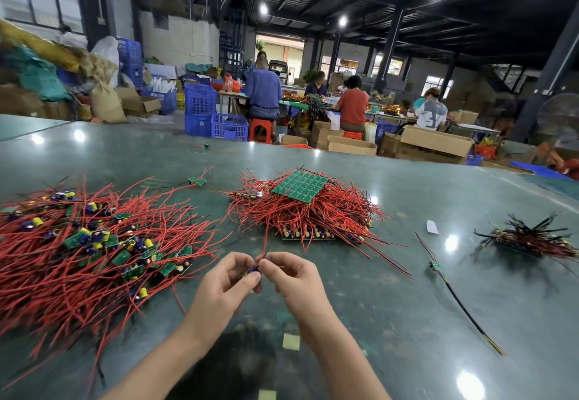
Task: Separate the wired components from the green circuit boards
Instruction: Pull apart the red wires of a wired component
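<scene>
My left hand [224, 280] and my right hand [293, 277] meet fingertip to fingertip over the table, both pinching one small wired component [252, 271] with a blue capacitor; its red wire [265, 243] rises away from my fingers. To the left lies a wide heap of separated components [94, 243], small green boards with red leads. Straight ahead is a stack of panels with red wires [310, 214], a green circuit board panel [299, 186] resting tilted on top.
A darker bundle of black and red wired parts [532, 239] lies at the right. A single component with a long black lead [451, 293] and a white paper scrap [431, 227] lie between. Several people sit at benches with blue crates [228, 127] and cardboard boxes beyond the table's far edge.
</scene>
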`<state>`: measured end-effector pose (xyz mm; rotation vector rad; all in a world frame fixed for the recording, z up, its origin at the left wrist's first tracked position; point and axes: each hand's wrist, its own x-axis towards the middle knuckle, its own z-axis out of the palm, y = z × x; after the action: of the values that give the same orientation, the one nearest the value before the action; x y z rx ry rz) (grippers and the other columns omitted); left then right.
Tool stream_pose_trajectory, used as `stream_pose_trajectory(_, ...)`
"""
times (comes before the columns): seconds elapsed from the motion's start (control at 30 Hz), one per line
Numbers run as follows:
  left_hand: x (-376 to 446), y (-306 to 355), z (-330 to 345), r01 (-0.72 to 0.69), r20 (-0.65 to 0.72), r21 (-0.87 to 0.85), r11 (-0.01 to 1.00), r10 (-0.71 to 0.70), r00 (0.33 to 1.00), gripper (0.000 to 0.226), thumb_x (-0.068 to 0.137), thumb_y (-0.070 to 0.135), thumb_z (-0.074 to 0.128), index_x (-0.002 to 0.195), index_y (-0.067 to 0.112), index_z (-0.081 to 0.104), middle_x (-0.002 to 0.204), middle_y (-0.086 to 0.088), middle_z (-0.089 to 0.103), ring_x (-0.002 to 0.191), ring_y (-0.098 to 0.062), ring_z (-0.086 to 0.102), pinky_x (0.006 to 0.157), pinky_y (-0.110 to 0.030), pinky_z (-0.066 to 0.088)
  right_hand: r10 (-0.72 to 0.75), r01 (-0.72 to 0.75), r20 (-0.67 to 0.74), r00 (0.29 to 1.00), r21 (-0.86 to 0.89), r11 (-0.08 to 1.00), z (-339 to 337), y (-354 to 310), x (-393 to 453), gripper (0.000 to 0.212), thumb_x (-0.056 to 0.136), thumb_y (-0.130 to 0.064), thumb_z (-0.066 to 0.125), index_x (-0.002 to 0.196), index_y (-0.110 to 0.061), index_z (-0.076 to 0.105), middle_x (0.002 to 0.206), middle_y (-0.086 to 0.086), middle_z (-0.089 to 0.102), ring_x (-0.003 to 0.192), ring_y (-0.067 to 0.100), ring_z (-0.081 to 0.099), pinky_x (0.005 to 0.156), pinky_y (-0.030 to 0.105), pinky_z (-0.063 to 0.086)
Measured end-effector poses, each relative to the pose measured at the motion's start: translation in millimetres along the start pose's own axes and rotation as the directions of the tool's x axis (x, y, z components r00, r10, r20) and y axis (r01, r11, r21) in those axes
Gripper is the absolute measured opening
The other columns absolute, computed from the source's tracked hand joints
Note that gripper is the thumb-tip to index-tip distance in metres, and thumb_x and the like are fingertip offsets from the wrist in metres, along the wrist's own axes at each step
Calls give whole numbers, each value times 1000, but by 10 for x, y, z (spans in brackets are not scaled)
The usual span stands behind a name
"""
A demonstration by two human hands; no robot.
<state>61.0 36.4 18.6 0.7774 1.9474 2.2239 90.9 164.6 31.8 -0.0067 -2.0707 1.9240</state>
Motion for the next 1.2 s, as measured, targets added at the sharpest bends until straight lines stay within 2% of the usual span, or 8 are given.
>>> stream_pose_trajectory(0.13, 0, 7, 2, 28, -10, -13, 1000, -28, 1000, 7, 90, -5, 50, 87, 1, 52, 58, 0, 56, 42, 1, 42, 43, -7, 32, -10, 10, 30, 999, 7, 1000, 22, 6, 4, 12, 88, -6, 61, 81, -14, 65, 63, -12, 63, 58, -4, 53, 58, 10, 40)
stream_pose_trajectory(0.27, 16, 47, -60, 129, 0, -97, 987, -130, 992, 12, 77, 24, 54, 78, 13, 56, 54, 1, 52, 43, -6, 29, 43, -18, 18, -73, 74, 36, 997, -13, 997, 86, 6, -4, 19, 87, -3, 61, 80, -20, 63, 77, -5, 64, 74, 13, 56, 74, 26, 45)
stream_pose_trajectory(0.33, 22, 64, -88, 157, 37, -129, 979, -154, 987, 12, 71, 28, 50, 73, 17, 56, 54, -1, 49, 44, -9, 26, 46, -25, 14, -84, 82, 73, 994, 29, 996, 81, -3, -12, 20, 87, -1, 61, 82, -20, 64, 78, -7, 65, 76, 11, 58, 76, 24, 46)
stream_pose_trajectory(0.5, 11, 61, -126, 132, 59, -48, 990, -129, 990, 26, 58, 42, 56, 68, 19, 56, 53, 0, 49, 44, -6, 29, 43, -18, 21, -109, 103, 117, 987, 60, 993, 89, -21, -36, 18, 88, 1, 57, 84, -16, 58, 76, -5, 58, 71, 4, 55, 71, 16, 43)
stream_pose_trajectory(0.7, 10, 75, -72, 77, 21, -83, 994, -75, 997, 13, 71, 24, 54, 69, 11, 50, 52, 0, 49, 44, -2, 37, 41, -12, 24, -57, 62, -27, 998, 223, 973, 253, 101, -42, 17, 92, 6, 47, 89, -10, 50, 74, 6, 50, 72, 25, 46, 70, 37, 39)
stream_pose_trajectory(0.87, 41, 64, -76, 9, 24, -14, 1000, -9, 1000, 23, 88, -9, 45, 69, 2, 46, 49, 1, 49, 43, 0, 39, 42, -8, 30, -79, 76, 2, 997, 247, 966, 225, 58, -43, 14, 84, 3, 56, 90, -9, 50, 74, 1, 49, 65, 15, 45, 66, 27, 41)
stream_pose_trajectory(1.07, 31, 72, -126, 13, 60, -10, 1000, -13, 998, 19, 82, 6, 58, 67, 8, 47, 47, 4, 42, 41, 0, 35, 41, -9, 27, -86, 69, 134, 987, 125, 990, 80, -54, -55, 22, 85, 0, 59, 84, -21, 65, 72, -14, 66, 65, -3, 54, 64, 11, 42)
stream_pose_trajectory(1.2, 52, 23, -96, 5, 58, 10, 1000, -5, 998, 21, 90, -4, 48, 72, 6, 47, 45, 5, 41, 40, 1, 33, 41, -7, 26, -131, 135, -38, 991, 94, 986, 105, -52, -62, 31, 81, 8, 62, 73, -21, 67, 71, -10, 70, 70, 0, 60, 70, 14, 46)
